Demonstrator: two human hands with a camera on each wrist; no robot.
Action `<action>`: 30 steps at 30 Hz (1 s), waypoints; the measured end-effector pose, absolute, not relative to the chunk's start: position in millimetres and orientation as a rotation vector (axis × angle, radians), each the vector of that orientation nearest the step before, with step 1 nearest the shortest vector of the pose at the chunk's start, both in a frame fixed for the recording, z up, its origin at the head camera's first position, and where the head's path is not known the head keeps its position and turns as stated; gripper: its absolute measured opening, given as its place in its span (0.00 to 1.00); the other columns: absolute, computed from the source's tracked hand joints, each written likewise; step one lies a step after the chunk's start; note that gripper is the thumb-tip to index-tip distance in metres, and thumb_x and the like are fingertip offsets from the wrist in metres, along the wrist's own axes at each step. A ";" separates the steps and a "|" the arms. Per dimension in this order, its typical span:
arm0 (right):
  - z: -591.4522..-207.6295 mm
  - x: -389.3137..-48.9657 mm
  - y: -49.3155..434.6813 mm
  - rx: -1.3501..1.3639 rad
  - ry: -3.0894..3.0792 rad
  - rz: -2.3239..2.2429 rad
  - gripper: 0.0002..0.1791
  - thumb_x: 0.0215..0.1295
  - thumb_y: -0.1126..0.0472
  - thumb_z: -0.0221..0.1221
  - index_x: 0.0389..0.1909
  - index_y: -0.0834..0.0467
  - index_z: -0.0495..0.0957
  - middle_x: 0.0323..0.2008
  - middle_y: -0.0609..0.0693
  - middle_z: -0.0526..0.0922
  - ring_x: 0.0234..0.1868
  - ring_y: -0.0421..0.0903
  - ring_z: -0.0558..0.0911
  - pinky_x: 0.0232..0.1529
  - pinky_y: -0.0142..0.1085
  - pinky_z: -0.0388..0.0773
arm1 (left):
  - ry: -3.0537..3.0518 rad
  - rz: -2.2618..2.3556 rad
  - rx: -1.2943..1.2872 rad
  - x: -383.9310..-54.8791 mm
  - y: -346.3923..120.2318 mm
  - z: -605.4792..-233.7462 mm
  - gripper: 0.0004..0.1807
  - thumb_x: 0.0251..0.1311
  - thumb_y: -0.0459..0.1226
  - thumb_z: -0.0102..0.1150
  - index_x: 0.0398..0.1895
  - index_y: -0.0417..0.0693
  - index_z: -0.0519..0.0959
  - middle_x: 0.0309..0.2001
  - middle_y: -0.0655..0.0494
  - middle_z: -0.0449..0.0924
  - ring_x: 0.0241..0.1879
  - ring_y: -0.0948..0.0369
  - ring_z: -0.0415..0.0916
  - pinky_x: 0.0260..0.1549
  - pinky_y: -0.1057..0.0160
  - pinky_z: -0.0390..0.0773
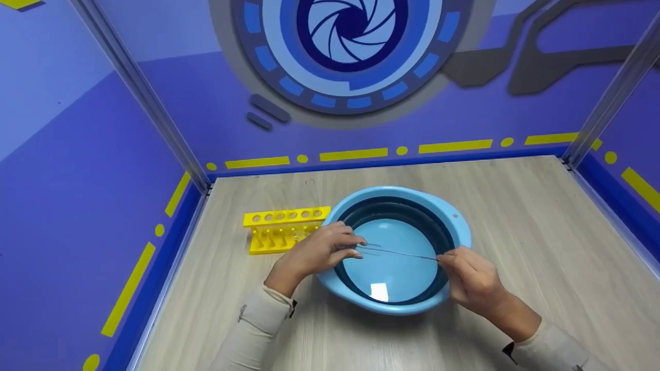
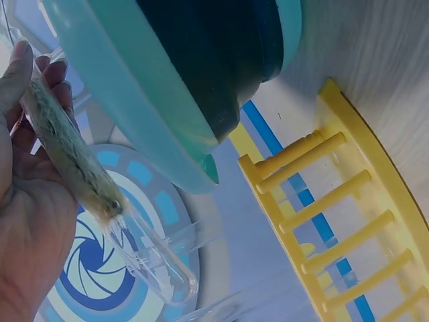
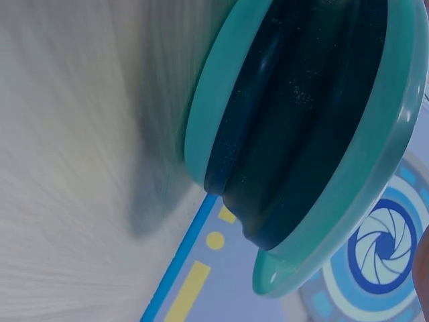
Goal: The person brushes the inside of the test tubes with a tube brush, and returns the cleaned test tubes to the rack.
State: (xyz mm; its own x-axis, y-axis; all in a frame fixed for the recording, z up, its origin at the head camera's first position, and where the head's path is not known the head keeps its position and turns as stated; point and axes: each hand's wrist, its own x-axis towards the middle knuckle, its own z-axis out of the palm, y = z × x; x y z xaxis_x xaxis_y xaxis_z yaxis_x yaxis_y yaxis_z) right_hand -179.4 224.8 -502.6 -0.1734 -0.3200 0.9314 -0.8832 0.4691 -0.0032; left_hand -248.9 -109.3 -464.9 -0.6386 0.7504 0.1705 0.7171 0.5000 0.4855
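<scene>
In the left wrist view my left hand (image 2: 33, 215) holds a clear test tube (image 2: 167, 272) between thumb and fingers. A bristly test-tube brush (image 2: 74, 151) sits inside that tube. From the head view, my left hand (image 1: 322, 248) is over the left side of a blue basin (image 1: 394, 309). The brush's thin wire handle (image 1: 407, 253) stretches across the basin to my right hand (image 1: 474, 278), which pinches its end near the right rim. Only a sliver of the right hand (image 3: 422, 275) shows in the right wrist view.
A yellow test-tube rack (image 1: 286, 216) stands left of the basin, partly behind my left arm. Faint clear tubes show at the rack, and a thin wire loop (image 1: 310, 182) rises behind it. Printed panels (image 1: 180, 103) enclose the wooden tabletop (image 1: 557, 247).
</scene>
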 end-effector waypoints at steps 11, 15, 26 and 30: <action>-500.1 -176.2 233.1 0.934 -1.700 0.721 0.20 0.81 0.67 0.52 0.27 0.70 0.82 0.24 0.57 0.83 0.22 0.46 0.77 0.22 0.34 0.80 | 2.698 0.849 1.284 -252.3 -115.0 -470.6 0.21 0.76 0.53 0.59 0.65 0.61 0.85 0.49 0.64 0.88 0.49 0.63 0.77 0.55 0.64 0.83; -499.7 -175.1 235.5 0.921 -1.698 0.722 0.20 0.81 0.67 0.52 0.27 0.70 0.82 0.23 0.57 0.82 0.22 0.46 0.77 0.23 0.33 0.80 | 2.716 0.877 1.237 -252.0 -118.8 -472.9 0.20 0.75 0.53 0.59 0.64 0.62 0.86 0.49 0.66 0.87 0.48 0.65 0.76 0.55 0.64 0.83; -489.2 -169.2 241.0 0.869 -1.670 0.731 0.21 0.81 0.66 0.54 0.25 0.69 0.81 0.20 0.56 0.79 0.21 0.44 0.74 0.23 0.32 0.78 | 2.726 0.934 1.252 -253.9 -121.7 -470.5 0.20 0.75 0.54 0.59 0.64 0.65 0.85 0.48 0.66 0.87 0.47 0.66 0.77 0.55 0.65 0.84; -486.0 -168.5 243.7 0.852 -1.653 0.737 0.21 0.81 0.65 0.55 0.25 0.70 0.81 0.20 0.56 0.78 0.20 0.43 0.72 0.21 0.32 0.74 | 2.736 0.927 1.231 -255.5 -124.1 -467.4 0.20 0.74 0.53 0.60 0.65 0.64 0.85 0.48 0.65 0.87 0.47 0.66 0.78 0.56 0.64 0.84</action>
